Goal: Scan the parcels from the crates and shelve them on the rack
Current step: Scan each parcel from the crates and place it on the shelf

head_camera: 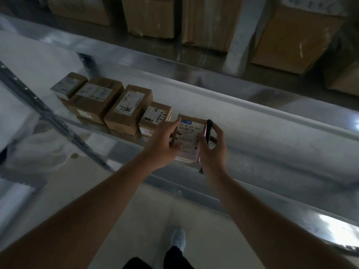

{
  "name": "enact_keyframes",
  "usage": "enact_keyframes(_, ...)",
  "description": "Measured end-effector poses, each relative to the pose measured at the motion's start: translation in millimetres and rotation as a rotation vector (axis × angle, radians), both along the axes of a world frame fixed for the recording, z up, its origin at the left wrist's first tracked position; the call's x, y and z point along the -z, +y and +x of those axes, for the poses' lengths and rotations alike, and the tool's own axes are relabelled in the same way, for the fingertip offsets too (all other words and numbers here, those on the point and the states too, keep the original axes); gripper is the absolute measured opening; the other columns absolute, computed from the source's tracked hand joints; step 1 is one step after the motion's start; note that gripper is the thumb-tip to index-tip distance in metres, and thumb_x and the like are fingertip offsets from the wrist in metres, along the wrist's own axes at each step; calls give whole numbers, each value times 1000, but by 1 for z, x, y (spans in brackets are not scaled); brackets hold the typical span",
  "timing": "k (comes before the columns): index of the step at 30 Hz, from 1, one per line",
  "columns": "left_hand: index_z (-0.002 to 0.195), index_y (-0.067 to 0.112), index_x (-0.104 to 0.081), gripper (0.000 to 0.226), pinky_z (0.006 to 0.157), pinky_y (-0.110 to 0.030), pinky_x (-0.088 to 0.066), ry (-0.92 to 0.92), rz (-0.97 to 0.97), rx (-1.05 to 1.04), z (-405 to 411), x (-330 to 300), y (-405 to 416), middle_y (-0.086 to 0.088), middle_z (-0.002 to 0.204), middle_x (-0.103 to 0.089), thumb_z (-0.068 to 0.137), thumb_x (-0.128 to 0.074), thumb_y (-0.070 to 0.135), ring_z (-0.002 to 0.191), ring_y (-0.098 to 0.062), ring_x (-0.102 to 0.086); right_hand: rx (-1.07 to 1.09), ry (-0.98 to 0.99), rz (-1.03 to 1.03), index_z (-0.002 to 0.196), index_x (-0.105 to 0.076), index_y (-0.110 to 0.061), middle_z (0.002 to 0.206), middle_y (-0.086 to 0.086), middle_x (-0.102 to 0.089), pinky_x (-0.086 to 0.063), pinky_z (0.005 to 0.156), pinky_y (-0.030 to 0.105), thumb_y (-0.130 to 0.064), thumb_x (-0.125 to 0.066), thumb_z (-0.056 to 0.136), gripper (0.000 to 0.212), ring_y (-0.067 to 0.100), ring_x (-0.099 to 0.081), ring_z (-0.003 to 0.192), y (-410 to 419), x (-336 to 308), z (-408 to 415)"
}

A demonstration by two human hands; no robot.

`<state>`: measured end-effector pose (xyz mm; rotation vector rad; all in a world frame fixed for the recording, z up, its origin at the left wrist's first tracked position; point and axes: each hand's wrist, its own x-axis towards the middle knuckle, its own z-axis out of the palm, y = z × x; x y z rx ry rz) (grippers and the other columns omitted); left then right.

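**Centre of frame: fifth parcel at the shelf, placement in progress**

At centre frame, the parcel point(189, 136) sits at the right end of the parcel row, label up, over the front edge of the rack shelf point(272, 136). The left hand point(165, 144) grips its left side, fingers curled over the edge. The right hand point(212, 146) holds a dark phone-like scanner point(208, 131) against the parcel's right side. Whether the parcel rests fully on the shelf cannot be determined.

Four shelved parcels point(128, 109) stand in line to its left, toward centre left. Judged status: shelving partly done; release pending. No crates are in view, so the remaining count is unknown. Larger cartons point(295, 35) occupy the upper frame.
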<state>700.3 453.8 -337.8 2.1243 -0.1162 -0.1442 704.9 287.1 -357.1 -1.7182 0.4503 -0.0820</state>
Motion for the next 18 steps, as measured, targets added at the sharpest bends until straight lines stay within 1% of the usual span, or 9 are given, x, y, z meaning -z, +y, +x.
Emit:
enact_keyframes(2,165,16,-26,80,109,-39,-54,22,29,6,16,6,0,-7,152,-40,97,-69,7,140,-22,-49,13,32,0,151,-49,-39,132,-4,-57,-65,87,53,-30,-66,104,51,25,-64,122,4,9,14)
enact_keyframes(4,165,17,-25,79,111,-40,-52,45,46,25,30,13,1,-6,152,-41,99,-67,7,141,-23,-48,25,61,7,150,-48,-41,128,-6,-56,-66,84,51,-32,-67,103,51,25,-66,118,7,18,25)
enact_keyframes(5,165,18,-25,78,112,-37,-51,49,57,33,36,16,2,-5,152,-39,100,-66,8,141,-22,-47,30,68,5,150,-48,-42,127,-7,-55,-66,84,50,-32,-67,103,52,25,-66,117,9,21,29)
enact_keyframes(7,166,18,-24,77,108,-24,-46,58,86,52,48,24,4,-4,152,-37,101,-64,8,139,-19,-45,46,72,-16,151,-48,-41,126,-8,-54,-66,85,49,-31,-68,102,54,23,-65,117,14,30,41)
enact_keyframes(9,165,17,-24,76,104,-18,-42,62,108,80,59,32,6,-5,152,-37,101,-62,6,140,-19,-44,64,69,-31,152,-48,-39,127,-6,-56,-66,86,51,-28,-69,102,55,23,-64,119,20,36,52)
enact_keyframes(12,164,13,-25,75,108,-21,-37,63,146,117,74,43,9,-8,154,-36,100,-62,3,144,-22,-40,99,83,-22,152,-49,-38,137,2,-60,-64,88,58,-23,-69,101,56,28,-64,124,26,47,67)
enact_keyframes(14,164,13,-24,76,109,-21,-36,74,150,134,82,48,11,-9,156,-35,99,-62,1,146,-23,-38,114,84,-23,151,-50,-37,138,5,-62,-64,88,58,-21,-69,101,56,29,-64,125,29,52,72)
enact_keyframes(16,164,13,-24,77,113,-27,-40,89,140,151,87,51,12,-9,156,-34,98,-61,-2,148,-26,-37,117,79,-34,151,-50,-37,133,-2,-59,-64,89,54,-19,-70,101,56,23,-60,125,31,56,77)
enact_keyframes(18,165,12,-24,77,116,-33,-40,100,150,169,90,54,12,-9,158,-33,98,-60,-4,151,-28,-34,120,76,-46,150,-51,-37,128,-5,-56,-65,88,48,-17,-70,101,57,20,-58,124,31,62,82)
